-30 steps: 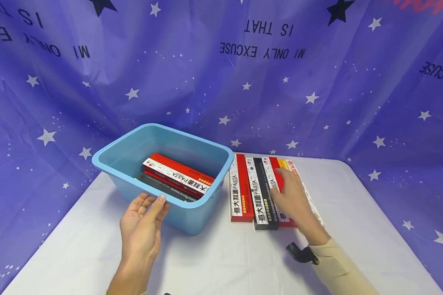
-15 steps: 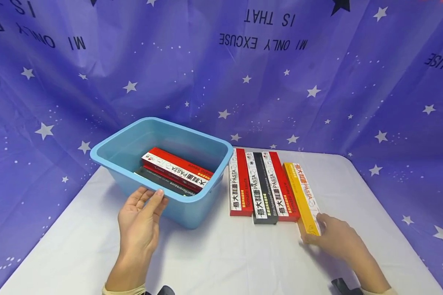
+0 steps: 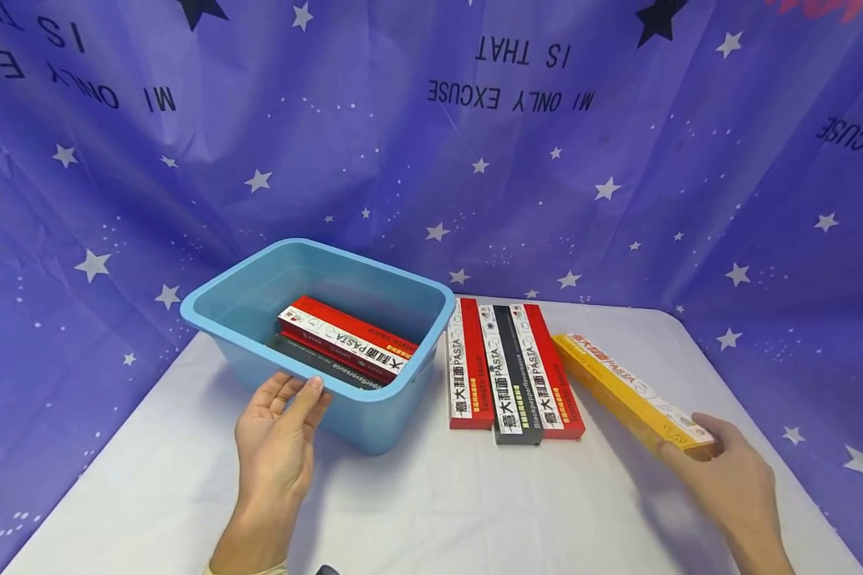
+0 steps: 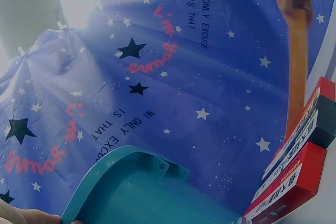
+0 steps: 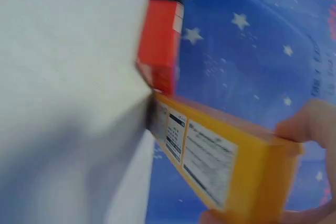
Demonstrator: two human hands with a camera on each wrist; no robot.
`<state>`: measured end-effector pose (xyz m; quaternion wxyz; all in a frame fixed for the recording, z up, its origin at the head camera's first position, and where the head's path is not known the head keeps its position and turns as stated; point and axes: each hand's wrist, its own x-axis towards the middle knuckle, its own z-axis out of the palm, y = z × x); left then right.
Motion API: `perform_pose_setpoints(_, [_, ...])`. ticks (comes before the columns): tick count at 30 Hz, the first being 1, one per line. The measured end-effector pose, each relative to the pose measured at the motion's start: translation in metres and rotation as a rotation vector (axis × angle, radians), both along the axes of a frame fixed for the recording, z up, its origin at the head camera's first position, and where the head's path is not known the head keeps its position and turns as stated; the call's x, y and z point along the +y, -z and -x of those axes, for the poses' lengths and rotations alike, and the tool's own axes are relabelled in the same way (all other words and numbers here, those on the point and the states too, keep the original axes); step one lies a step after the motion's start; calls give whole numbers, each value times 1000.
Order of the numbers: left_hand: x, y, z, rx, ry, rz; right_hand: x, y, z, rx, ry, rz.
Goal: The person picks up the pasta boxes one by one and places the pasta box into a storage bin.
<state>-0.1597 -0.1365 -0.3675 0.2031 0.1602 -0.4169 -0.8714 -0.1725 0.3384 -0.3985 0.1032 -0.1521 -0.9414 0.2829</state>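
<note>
In the head view my right hand [image 3: 733, 471] grips the near end of a yellow pasta box [image 3: 629, 391], whose near end is raised off the table. The right wrist view shows fingers and thumb round the end of that yellow box [image 5: 231, 161]. My left hand [image 3: 276, 447] pinches the front rim of a blue plastic basin [image 3: 374, 423], thumb over the edge. Inside the basin lie a red pasta box [image 3: 352, 331] and a black pasta box [image 3: 324, 363]; a further red edge shows between them.
Right of the basin a red pasta box [image 3: 470, 367], a black pasta box [image 3: 511, 375] and another red pasta box [image 3: 549, 371] lie side by side on the white tablecloth [image 3: 475, 511]. A purple star-patterned curtain [image 3: 403, 160] hangs behind.
My right hand has taken hold of the yellow box and drawn it right and towards me, away from the row, lifting its near end. The left hand stays on the basin rim.
</note>
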Motion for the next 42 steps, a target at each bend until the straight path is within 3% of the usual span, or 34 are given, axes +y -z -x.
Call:
perform_pose_setpoints(5, [0, -1, 1, 5, -4, 7, 3, -21, 2, 111, 175, 156])
perform_pose_setpoints(8, [-1, -1, 0, 3, -7, 21, -5, -33, 6, 151, 216, 230])
perform_pose_setpoints(11, [-1, -2, 0, 5, -11, 22, -17, -49, 10, 223, 207, 303])
perform_pose_setpoints(16, [-2, -3, 1, 7, -11, 21, -53, -80, 16, 469, 66, 462])
perform_pose_setpoints(19, [-2, -2, 1, 6, -12, 23, -79, -96, 18, 618, -101, 583])
perform_pose_setpoints(23, [-1, -1, 0, -2, -12, 20, -114, -110, 18, 699, -324, 682])
perform_pose_setpoints(28, [1, 1, 0, -3, -13, 13, -163, -110, 26, 702, -569, 742])
perform_pose_setpoints(32, [0, 1, 0, 7, -12, 2, -205, -102, 39, 607, -718, 740])
perform_pose_setpoints(37, [2, 2, 1, 32, -5, -29, -254, -93, 53, 459, -782, 626])
perform_pose_setpoints(42, [2, 2, 2, 17, -9, -28, -290, -83, 66, 398, -805, 505])
